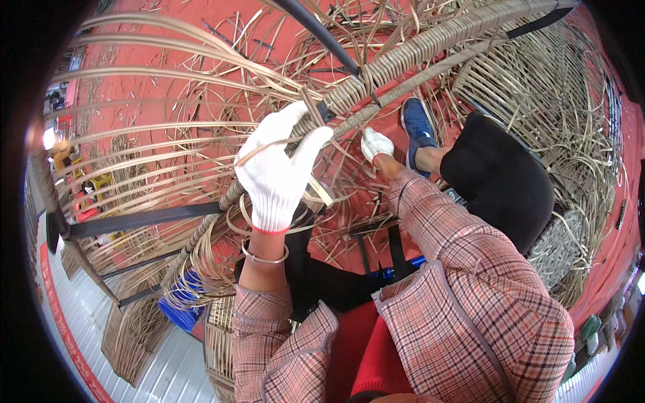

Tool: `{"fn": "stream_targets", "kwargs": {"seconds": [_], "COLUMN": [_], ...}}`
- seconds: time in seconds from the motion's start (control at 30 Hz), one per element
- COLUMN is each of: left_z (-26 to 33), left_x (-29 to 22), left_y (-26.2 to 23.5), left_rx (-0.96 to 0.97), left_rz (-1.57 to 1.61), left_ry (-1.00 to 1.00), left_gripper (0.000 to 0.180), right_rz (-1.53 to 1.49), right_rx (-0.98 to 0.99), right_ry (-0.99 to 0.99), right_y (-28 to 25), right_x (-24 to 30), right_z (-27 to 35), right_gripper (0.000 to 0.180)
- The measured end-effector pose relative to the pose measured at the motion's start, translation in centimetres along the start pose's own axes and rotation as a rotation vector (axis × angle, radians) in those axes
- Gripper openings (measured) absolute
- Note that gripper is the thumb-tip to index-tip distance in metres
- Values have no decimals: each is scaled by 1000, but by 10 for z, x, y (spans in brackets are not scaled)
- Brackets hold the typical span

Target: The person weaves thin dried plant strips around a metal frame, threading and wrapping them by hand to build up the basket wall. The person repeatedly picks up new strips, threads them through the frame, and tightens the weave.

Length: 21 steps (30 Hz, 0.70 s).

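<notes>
Head view has your left hand [277,161] clamped on the cane-wrapped frame rail [403,59] ahead, your right hand [377,144] apart from it, grip unclear; its upper-right stretch looks bound, while cane strips [269,71] leftward seem left to secure.

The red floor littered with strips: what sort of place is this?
Likely a weaving workshop: loose strips cover much of the red floor, and the gloved left hand is at a strip-wrapped frame.
</notes>
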<state>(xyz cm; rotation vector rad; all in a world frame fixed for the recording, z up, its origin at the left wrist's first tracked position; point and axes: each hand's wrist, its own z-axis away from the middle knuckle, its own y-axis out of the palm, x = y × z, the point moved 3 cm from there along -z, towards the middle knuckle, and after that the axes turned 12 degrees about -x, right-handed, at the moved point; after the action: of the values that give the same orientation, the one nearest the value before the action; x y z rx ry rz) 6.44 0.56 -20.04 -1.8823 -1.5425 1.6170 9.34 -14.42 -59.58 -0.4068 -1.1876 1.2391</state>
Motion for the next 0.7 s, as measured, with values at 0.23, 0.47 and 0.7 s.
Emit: {"fn": "stream_targets", "kwargs": {"seconds": [0.23, 0.47, 0.7], "left_z": [3, 7, 8], "left_x": [2, 6, 5], "left_y": [-8, -15, -15], "left_rx": [48, 114, 104], "left_rz": [5, 92, 30], "left_ry": [52, 44, 55], "left_gripper": [36, 45, 47], "right_rz": [203, -825, -752], "right_rx": [97, 340, 391], "right_ry": [-360, -53, -164], "right_y": [-17, -148, -350], "right_x": [5, 68, 175], "right_z": [9, 64, 134], "right_gripper": [37, 33, 28]}}
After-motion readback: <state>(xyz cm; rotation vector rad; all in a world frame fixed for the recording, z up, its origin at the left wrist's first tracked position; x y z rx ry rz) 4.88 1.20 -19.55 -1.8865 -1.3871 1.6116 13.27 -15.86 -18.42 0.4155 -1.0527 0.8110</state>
